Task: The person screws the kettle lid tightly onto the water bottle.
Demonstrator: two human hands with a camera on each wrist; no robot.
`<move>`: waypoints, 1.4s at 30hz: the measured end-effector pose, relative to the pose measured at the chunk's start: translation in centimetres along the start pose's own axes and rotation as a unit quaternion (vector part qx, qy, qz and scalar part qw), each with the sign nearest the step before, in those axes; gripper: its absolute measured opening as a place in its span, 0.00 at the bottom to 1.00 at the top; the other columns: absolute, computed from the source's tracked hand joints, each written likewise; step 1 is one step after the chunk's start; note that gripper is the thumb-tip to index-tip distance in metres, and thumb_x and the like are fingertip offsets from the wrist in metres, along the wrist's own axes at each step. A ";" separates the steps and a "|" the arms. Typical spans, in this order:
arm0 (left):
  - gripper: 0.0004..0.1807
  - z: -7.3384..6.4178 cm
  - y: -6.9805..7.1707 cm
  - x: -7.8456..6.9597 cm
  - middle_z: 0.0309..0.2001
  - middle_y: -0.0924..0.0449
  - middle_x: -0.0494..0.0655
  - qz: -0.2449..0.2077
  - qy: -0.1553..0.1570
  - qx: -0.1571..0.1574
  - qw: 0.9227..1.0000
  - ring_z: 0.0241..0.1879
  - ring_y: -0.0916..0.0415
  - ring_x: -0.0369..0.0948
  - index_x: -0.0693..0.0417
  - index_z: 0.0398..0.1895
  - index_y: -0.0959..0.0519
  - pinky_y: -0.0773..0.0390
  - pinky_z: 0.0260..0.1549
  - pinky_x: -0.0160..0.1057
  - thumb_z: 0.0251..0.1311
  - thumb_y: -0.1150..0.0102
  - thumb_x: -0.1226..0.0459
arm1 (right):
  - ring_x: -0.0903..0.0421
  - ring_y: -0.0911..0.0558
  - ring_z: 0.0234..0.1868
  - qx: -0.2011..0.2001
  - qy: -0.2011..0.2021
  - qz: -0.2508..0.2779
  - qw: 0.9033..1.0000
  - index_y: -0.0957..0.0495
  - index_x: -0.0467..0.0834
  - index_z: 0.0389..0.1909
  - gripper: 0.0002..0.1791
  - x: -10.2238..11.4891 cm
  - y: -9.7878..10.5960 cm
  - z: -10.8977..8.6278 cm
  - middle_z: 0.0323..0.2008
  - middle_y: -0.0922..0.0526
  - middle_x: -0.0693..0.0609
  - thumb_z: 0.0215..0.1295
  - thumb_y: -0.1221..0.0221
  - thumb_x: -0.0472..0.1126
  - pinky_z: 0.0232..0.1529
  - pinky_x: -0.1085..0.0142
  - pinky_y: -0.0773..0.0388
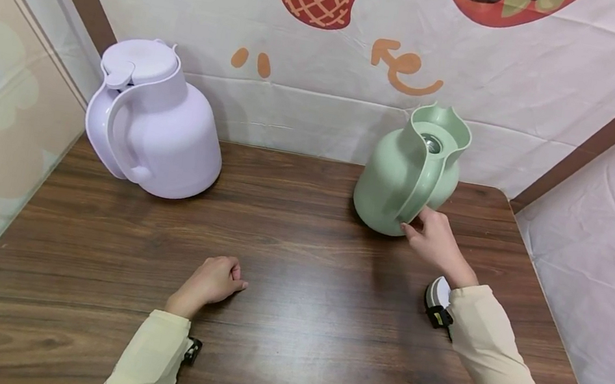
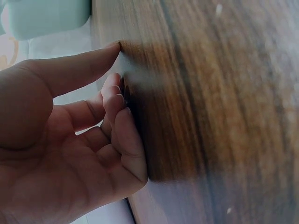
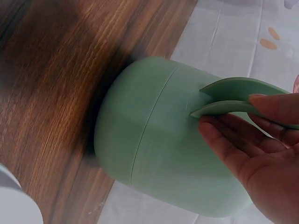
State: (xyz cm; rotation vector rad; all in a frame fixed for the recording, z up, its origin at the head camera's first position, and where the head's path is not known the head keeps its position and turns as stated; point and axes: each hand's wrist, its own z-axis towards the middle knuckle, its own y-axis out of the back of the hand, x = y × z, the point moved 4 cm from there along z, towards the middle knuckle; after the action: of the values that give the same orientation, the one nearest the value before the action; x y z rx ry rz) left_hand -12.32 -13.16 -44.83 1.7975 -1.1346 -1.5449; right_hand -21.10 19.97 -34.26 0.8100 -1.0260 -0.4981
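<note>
A pale cloth wall (image 1: 306,116) stands just behind the green jug (image 1: 382,179) and blocks that side. The brown table (image 1: 289,321) has its back edge close behind the jug and an edge to its right; wide wood stretches in front of it and to its left. Well left of the green jug stands the purple jug (image 1: 173,140), which looks bigger. Your right hand (image 1: 435,241) holds the green jug low on its handle (image 1: 425,185), thumb and fingers around it. Your left hand (image 1: 214,280), in front and left of the jug, rests on the wood, fingers loosely bent. A white and gray thing (image 1: 438,290) lies in front of the jug, by your right wrist.
</note>
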 end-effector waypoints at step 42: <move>0.14 0.0 0.0 0.1 0.18 0.34 0.44 -0.004 0.003 0.002 1.000 0.19 0.37 0.40 0.55 0.17 0.32 0.35 0.23 0.37 0.52 0.37 0.63 | 0.47 0.19 0.35 0.037 0.098 0.040 0.994 0.24 0.33 0.32 0.07 5.7 -4.5 0.7 0.32 0.20 0.41 0.51 0.43 0.25 0.37 0.59 0.23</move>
State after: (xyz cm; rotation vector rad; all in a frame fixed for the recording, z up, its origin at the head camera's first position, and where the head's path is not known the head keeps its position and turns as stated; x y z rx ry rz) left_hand -12.32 -13.29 -44.92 1.8093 -1.1308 -1.5416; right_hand -19.21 12.93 -34.50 0.8621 -0.8954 -0.3073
